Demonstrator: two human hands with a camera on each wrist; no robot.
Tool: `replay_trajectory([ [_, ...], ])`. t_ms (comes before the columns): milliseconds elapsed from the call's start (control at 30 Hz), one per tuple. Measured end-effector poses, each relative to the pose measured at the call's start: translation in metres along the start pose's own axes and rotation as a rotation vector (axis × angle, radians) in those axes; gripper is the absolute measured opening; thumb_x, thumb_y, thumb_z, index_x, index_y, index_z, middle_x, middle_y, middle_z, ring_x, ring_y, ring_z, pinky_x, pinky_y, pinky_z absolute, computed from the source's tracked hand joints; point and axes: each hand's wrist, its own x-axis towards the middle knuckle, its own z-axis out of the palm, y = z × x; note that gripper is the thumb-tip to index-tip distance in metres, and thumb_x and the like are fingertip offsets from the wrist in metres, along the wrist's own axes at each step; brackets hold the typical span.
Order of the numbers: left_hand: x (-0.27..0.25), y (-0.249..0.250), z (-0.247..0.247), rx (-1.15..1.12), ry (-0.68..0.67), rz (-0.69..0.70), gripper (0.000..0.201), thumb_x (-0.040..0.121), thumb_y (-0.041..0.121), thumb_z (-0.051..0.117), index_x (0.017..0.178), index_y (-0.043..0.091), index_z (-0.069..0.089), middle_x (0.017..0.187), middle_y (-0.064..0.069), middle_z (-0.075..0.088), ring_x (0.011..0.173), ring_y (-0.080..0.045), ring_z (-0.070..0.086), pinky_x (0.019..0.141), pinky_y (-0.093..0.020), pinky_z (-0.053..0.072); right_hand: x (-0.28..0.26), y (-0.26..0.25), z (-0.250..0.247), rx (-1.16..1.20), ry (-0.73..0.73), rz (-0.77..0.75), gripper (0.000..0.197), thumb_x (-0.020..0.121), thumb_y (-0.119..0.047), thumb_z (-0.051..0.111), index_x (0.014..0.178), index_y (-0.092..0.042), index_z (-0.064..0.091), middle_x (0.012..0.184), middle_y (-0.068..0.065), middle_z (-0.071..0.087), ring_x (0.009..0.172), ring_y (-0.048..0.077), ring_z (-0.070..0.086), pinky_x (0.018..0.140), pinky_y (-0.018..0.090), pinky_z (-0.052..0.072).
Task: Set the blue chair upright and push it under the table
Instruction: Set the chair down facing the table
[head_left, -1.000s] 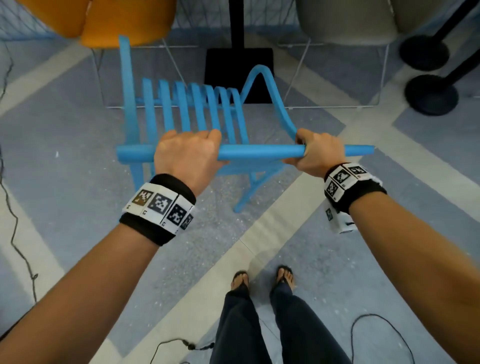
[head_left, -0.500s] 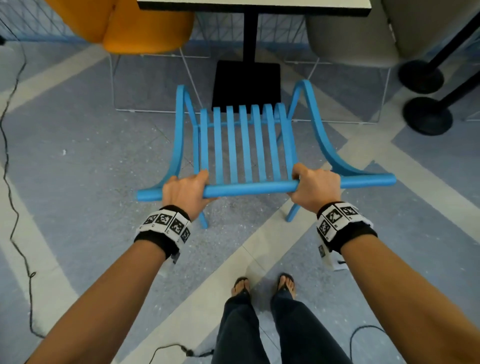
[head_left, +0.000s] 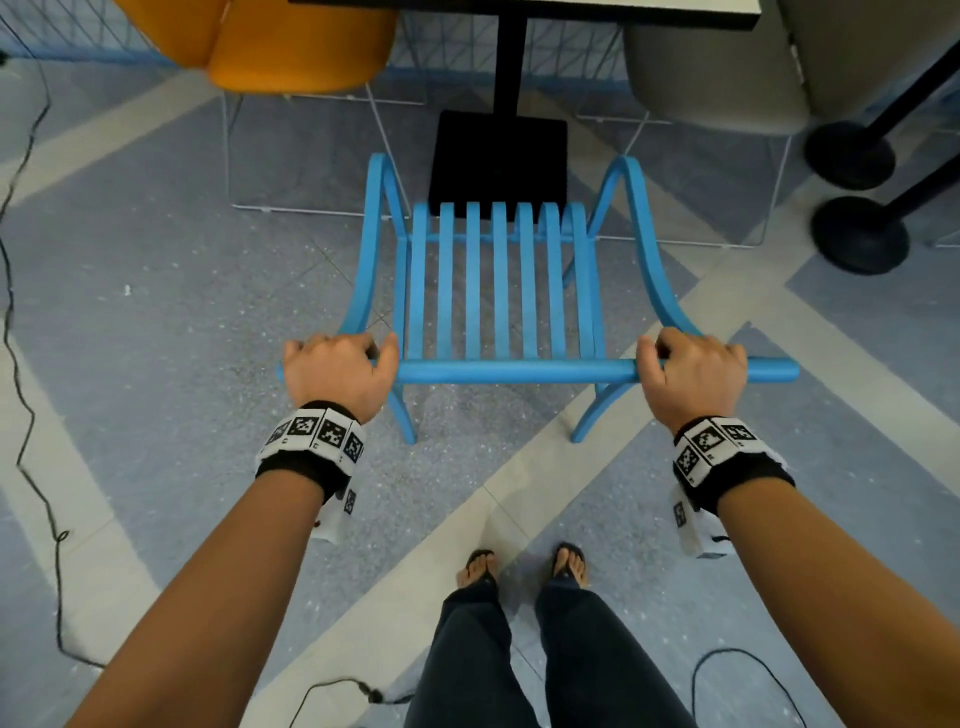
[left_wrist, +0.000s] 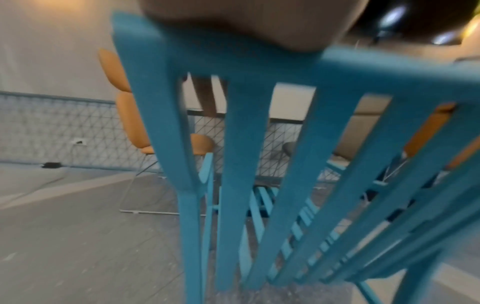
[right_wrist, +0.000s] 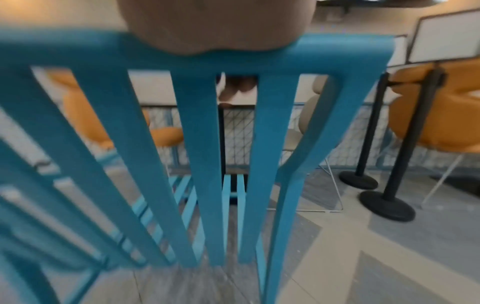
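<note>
Gripping the top rail of the upright blue slatted wooden chair (head_left: 498, 291) with left hand (head_left: 337, 374) and right hand (head_left: 693, 376), fingers curled round it, seat facing the black-based counter (head_left: 519, 6) edge.

A: The table (head_left: 519, 5) is mostly chopped off by the head view's top edge, only its near lip shows. Same for the orange chair (head_left: 291, 41) and the grey chair (head_left: 717, 67), their backs are gone.

B: Both wrist views are pretty smeary. The left hand (left_wrist: 246, 20) is just a blurred palm cut by the top edge, the right hand (right_wrist: 213, 24) too. The blue chair (right_wrist: 197, 164) runs off the left edge there, and its front feet can't be made out in the head view.
</note>
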Motion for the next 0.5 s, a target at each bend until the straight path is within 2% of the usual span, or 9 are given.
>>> replay_trajectory([
  [67, 0.004, 0.002, 0.002, -0.037, 0.011, -0.046, 0.045, 0.077, 0.037, 0.038, 0.063, 0.006, 0.066, 0.062, -0.018, 0.066, 0.060, -0.034, 0.058, 0.064, -0.034, 0.039, 0.003, -0.001, 0.006, -0.042, 0.049, 0.039, 0.035, 0.077, -0.033, 0.034, 0.054, -0.011, 0.049, 0.043, 0.013, 0.051, 0.045, 0.031, 0.051, 0.064, 0.035, 0.036],
  [133, 0.008, 0.002, 0.000, -0.058, 0.016, -0.041, 0.035, 0.074, 0.030, 0.041, 0.060, 0.004, 0.061, 0.062, -0.018, 0.065, 0.058, -0.035, 0.057, 0.058, -0.033, 0.035, 0.006, -0.003, 0.010, -0.063, 0.048, 0.046, 0.031, 0.074, -0.029, 0.034, 0.054, -0.011, 0.050, 0.042, 0.014, 0.052, 0.042, 0.030, 0.048, 0.062, 0.033, 0.034],
  [267, 0.042, -0.001, -0.001, -0.042, 0.052, -0.020, 0.035, 0.077, 0.026, 0.040, 0.070, 0.002, 0.065, 0.069, -0.019, 0.063, 0.064, -0.035, 0.055, 0.058, -0.033, 0.031, 0.035, -0.009, 0.018, -0.061, 0.043, 0.052, 0.033, 0.073, -0.026, 0.029, 0.058, -0.009, 0.052, 0.045, 0.017, 0.054, 0.044, 0.024, 0.035, 0.064, 0.032, 0.025],
  [333, 0.069, 0.002, 0.000, -0.018, 0.045, -0.026, 0.034, 0.083, 0.024, 0.042, 0.076, 0.001, 0.066, 0.067, -0.016, 0.056, 0.061, -0.030, 0.046, 0.057, -0.033, 0.031, 0.059, -0.015, 0.024, -0.073, -0.001, 0.052, 0.030, 0.075, -0.024, 0.032, 0.062, -0.008, 0.054, 0.050, 0.018, 0.057, 0.046, 0.023, 0.035, 0.066, 0.033, 0.022],
  [400, 0.095, 0.004, 0.002, -0.002, 0.049, -0.023, 0.031, 0.085, 0.022, 0.045, 0.079, 0.000, 0.066, 0.071, -0.018, 0.060, 0.062, -0.026, 0.041, 0.056, -0.033, 0.031, 0.082, -0.018, 0.029, -0.078, -0.008, 0.047, 0.029, 0.077, -0.022, 0.033, 0.064, -0.009, 0.056, 0.052, 0.018, 0.059, 0.047, 0.024, 0.036, 0.067, 0.033, 0.022],
  [500, 0.128, 0.004, 0.004, 0.009, 0.074, -0.001, 0.029, 0.085, 0.020, 0.046, 0.080, -0.001, 0.066, 0.080, -0.023, 0.066, 0.065, -0.034, 0.052, 0.059, -0.035, 0.035, 0.109, -0.023, 0.038, -0.088, -0.006, 0.031, 0.035, 0.077, -0.024, 0.028, 0.066, -0.009, 0.057, 0.053, 0.017, 0.060, 0.047, 0.024, 0.037, 0.068, 0.035, 0.028],
])
